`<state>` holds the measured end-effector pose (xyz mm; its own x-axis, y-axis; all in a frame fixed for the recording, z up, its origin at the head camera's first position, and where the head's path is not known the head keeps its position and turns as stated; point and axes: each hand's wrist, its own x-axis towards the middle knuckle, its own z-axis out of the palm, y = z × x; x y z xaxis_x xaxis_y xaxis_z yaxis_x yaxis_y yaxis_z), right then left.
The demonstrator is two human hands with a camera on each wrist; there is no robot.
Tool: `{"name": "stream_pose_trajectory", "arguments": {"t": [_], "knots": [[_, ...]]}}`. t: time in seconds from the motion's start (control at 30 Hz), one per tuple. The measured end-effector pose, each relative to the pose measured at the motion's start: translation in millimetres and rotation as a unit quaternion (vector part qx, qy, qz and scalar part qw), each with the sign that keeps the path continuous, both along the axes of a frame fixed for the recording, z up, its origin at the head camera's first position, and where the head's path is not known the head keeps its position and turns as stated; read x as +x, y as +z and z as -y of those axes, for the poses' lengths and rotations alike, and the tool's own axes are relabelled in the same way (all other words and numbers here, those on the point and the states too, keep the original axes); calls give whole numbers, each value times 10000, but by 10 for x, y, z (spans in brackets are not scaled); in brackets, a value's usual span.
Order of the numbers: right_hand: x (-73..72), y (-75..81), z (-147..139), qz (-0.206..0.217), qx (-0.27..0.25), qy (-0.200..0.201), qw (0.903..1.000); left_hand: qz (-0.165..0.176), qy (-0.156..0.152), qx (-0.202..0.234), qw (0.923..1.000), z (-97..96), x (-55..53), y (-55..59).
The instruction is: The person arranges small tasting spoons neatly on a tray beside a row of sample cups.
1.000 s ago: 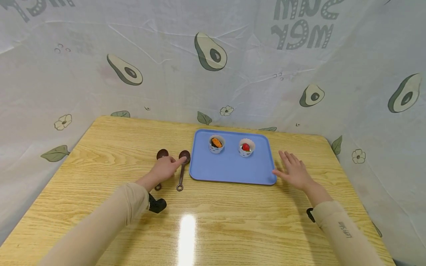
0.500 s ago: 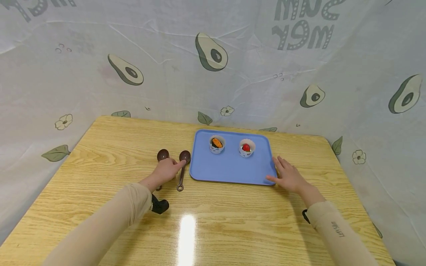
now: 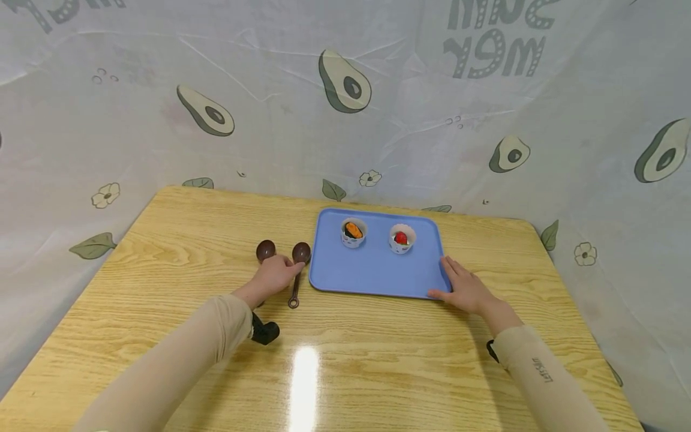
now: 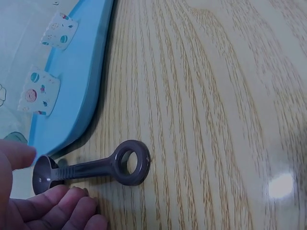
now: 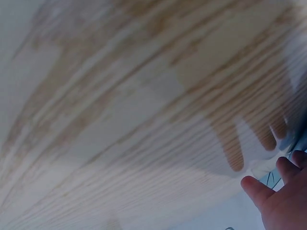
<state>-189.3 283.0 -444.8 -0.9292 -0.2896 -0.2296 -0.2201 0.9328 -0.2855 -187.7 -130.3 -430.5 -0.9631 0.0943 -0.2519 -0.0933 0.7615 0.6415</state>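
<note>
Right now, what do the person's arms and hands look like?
The left sleeve and right sleeve are long and beige; the right one has dark lettering, too small to read. A chunky black piece sticks out under the left sleeve, and a thin black loop under the right one. The left hand and right hand wear no gloves.

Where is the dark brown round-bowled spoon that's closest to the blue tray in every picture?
Head: the dark brown round-bowled spoon is left of centre, beside the flat blue rectangular tray.
Left wrist: lower left, its ring-ended handle pointing right.
Right wrist: not in it.
Shared landmark: the light wood-grain table appears in all three.
</note>
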Motion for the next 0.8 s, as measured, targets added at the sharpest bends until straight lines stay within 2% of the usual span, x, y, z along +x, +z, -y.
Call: {"name": "stream_pose_trajectory", "arguments": {"t": [0.53, 0.8], "knots": [[-35, -12, 6, 148, 70, 24, 9999, -520, -156, -201, 9983, -27, -25, -29], [-49, -34, -4, 266, 112, 3, 9996, -422, -63, -114, 9990, -33, -42, -54]]}}
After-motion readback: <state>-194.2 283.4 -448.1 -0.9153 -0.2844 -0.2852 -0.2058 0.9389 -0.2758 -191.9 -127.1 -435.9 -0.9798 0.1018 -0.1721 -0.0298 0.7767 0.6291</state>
